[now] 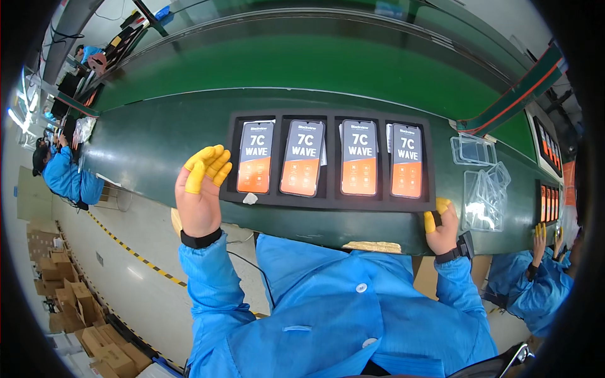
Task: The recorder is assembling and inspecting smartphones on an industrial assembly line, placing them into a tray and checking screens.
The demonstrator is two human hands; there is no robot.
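Note:
A black tray (331,203) lies on the dark green bench in front of me, holding several phones side by side, each with a grey and orange film on its screen. My left hand (200,189), with yellow finger cots, hovers at the tray's left end, fingers loosely curled and holding nothing. My right hand (441,225), also in yellow cots, grips the tray's near right corner. A small white scrap (250,198) sits on the tray's near left edge.
Clear plastic phone cases (482,189) lie in a loose pile right of the tray. A green conveyor belt (315,63) runs behind the bench. Another worker's hand (541,236) reaches in at the far right; another person in blue (63,176) sits at far left. Cardboard boxes (69,302) stack on the floor.

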